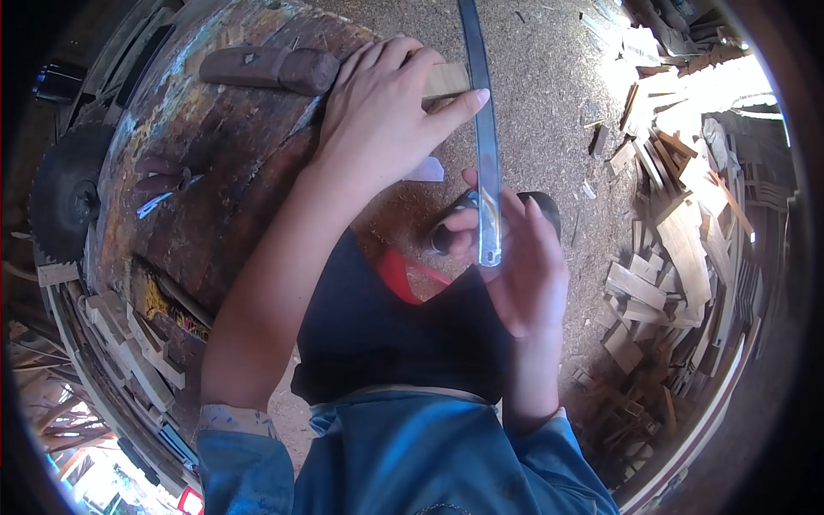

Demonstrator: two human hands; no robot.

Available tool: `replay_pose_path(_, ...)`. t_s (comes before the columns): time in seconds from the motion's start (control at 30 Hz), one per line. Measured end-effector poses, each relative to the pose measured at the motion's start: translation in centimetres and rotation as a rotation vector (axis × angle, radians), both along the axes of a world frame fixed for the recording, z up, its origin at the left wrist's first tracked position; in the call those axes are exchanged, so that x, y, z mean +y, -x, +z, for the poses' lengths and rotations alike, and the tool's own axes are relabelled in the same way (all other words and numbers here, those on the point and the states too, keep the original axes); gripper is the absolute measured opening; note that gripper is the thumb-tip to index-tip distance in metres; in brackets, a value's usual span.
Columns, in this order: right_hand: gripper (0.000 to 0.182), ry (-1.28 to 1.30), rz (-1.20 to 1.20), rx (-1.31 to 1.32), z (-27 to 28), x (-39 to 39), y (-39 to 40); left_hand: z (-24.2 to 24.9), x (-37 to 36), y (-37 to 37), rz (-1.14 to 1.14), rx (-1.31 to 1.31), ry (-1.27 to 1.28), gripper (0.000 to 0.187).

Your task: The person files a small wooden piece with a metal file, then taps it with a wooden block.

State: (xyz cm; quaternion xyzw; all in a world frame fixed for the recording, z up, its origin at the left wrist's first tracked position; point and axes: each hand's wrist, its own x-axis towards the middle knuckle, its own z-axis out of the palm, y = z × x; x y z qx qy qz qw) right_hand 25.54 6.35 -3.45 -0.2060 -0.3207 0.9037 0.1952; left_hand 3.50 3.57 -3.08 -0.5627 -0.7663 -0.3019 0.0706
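My left hand (pixel 382 103) is closed around a small wooden block (pixel 447 81) at the edge of the workbench. Its thumb reaches out to a long, flat metal strip (pixel 487 142) that crosses the block's end. The strip runs up out of view, and a hole shows at its near end. Around that near end is my right hand (pixel 528 257), a little blurred, with fingers curled behind the strip and the thumb raised apart. A brown wooden mallet-like piece (pixel 270 69) lies on the bench (pixel 223 137) beside my left hand.
At left stands a round toothed saw blade (pixel 67 193). Dark-handled pliers-like tools (pixel 163 178) rest on the bench. Sawdust covers the ground (pixel 558 112). Wood offcuts (pixel 639 287) pile up at right, with more wooden pieces (pixel 129 352) at lower left.
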Motion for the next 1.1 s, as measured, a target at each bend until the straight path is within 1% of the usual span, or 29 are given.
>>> replay_pose_path(0.03, 0.066, 0.093, 0.009, 0.044, 0.1, -0.1, 0.0, 0.0, 0.0, 0.0, -0.001, -0.011, -0.005, 0.057)
replay_pose_path(0.07, 0.072, 0.142, 0.085, 0.182, -1.4, 0.3, -0.4, -0.1, 0.0, 0.0, -0.002, -0.02, -0.01, 0.057)
replay_pose_path(0.17, 0.079, 0.321, 0.05, 0.198, -0.4, -0.4, -0.1, -0.2, -0.1, 0.0, 0.013, -0.005, -0.03, 0.058)
replay_pose_path(0.2, 0.082, 0.337, 0.094, 0.243, -1.0, -0.2, -0.3, -0.3, -0.1, -0.1, 0.021, 0.008, -0.039, 0.059)
replay_pose_path(0.3, 0.084, 0.455, 0.11, 0.319, -1.2, -0.2, -0.3, -0.3, 0.0, 0.1, 0.017, -0.012, 0.003, 0.061)
replay_pose_path(0.4, 0.084, 0.416, 0.12, 0.283, -1.3, -0.3, -0.3, -0.3, 0.0, 0.2, 0.014, -0.019, 0.008, 0.061)
replay_pose_path(0.5, 0.081, 0.329, 0.126, 0.219, -1.5, -0.6, -0.3, -0.4, 0.0, 0.2, 0.018, -0.01, 0.012, 0.061)
replay_pose_path(0.6, 0.08, 0.341, 0.102, 0.162, -1.8, -0.8, -0.5, -0.7, 0.0, 0.2, 0.022, 0.014, -0.01, 0.062)
replay_pose_path(0.7, 0.079, 0.342, 0.063, 0.113, -2.0, -1.0, -1.0, -1.1, 0.1, 0.2, 0.001, 0.01, -0.098, 0.045)
replay_pose_path(0.8, 0.079, 0.37, 0.03, 0.111, -2.5, -1.0, -1.5, 4.6, -0.7, -0.7, -0.026, -0.256, 0.319, 0.057)
replay_pose_path(0.87, 0.074, 0.372, 0.013, 0.107, -3.0, -0.8, -1.9, 2.8, -0.2, -0.2, -0.006, -0.227, 0.259, 0.055)
replay_pose_path(0.9, 0.071, 0.372, 0.004, 0.105, -3.1, -0.7, -2.0, 3.0, 0.0, -0.4, 0.002, -0.213, 0.228, 0.055)
replay_pose_path(1.0, 0.059, 0.055, -0.029, -0.131, -2.6, -0.9, -1.8, 3.9, -0.7, -1.6, 0.011, -0.177, 0.223, 0.052)
replay_pose_path(1.03, 0.048, -0.013, -0.111, -0.224, -2.3, -1.3, -1.7, 4.0, -0.7, -1.6, 0.006, -0.178, 0.226, 0.051)
replay_pose_path(1.1, 0.045, -0.237, -0.164, -0.268, -2.7, -1.3, -1.9, 2.6, -0.2, -0.3, -0.036, -0.219, 0.245, 0.049)
